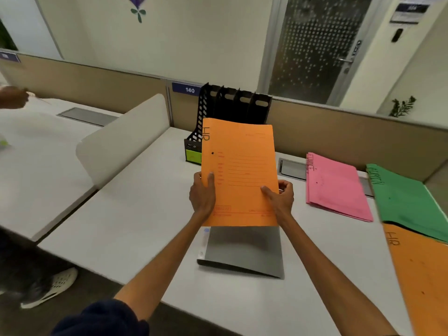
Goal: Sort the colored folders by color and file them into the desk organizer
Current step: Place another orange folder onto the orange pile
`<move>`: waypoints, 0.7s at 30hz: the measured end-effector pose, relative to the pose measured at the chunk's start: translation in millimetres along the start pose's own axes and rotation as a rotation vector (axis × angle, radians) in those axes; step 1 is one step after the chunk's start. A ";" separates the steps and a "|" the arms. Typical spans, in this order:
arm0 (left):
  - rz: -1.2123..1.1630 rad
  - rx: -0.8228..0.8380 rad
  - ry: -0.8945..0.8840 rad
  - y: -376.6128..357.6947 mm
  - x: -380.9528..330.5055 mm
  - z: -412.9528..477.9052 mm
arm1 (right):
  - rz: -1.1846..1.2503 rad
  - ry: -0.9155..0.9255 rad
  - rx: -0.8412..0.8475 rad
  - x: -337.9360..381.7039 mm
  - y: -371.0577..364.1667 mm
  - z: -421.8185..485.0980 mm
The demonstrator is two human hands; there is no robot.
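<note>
We see an orange folder (238,170) marked "HR" held up in the air, tilted with its printed face toward us, in front of the black desk organizer (232,103) and covering the organizer's lower front. The left hand (202,194) grips the folder's left edge, thumb on the front and fingers curled behind. The right hand (281,197) pinches the right edge near the lower corner in the same way. Directly below the folder a grey binder (242,251) lies flat on the white tabletop (133,226). The organizer stands upright at the back of the tabletop against the beige divider wall, and we can make out a lime-green label (193,156) on its low front left. To the right, a pink folder stack (337,187) with handwriting along its edge lies flat. Just beyond it lies a green folder (407,202), which overlaps the top of a second orange folder (421,275), also marked "HR". A white rounded partition (121,137) separates our tabletop from the neighbouring one on the left, where another person's hand (13,97) shows at the frame edge. A pale shoe (48,289) rests on the floor lower left.
</note>
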State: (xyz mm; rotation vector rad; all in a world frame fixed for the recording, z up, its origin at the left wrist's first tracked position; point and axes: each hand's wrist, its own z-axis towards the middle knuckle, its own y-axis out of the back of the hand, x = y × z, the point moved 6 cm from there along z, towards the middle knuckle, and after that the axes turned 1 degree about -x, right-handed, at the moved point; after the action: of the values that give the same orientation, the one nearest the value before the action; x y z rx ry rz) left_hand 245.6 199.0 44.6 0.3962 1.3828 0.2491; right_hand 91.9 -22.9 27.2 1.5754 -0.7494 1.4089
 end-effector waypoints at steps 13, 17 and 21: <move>-0.006 0.199 -0.063 -167.4 -52.9 -137.8 | 0.006 -0.159 -0.220 -84.8 222.7 7.9; -0.041 0.271 -0.034 -212.0 -68.5 -187.9 | -0.005 -0.171 -0.274 -106.0 289.9 8.7; -0.084 0.413 -0.060 -256.6 -87.8 -234.8 | -0.021 -0.212 -0.347 -124.3 357.0 9.3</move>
State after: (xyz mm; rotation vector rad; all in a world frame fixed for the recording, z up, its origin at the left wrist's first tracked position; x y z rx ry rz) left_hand -15.8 -39.5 -14.6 0.6790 1.3870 -0.1206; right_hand -237.6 -202.4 -19.5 1.4635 -1.0394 1.0390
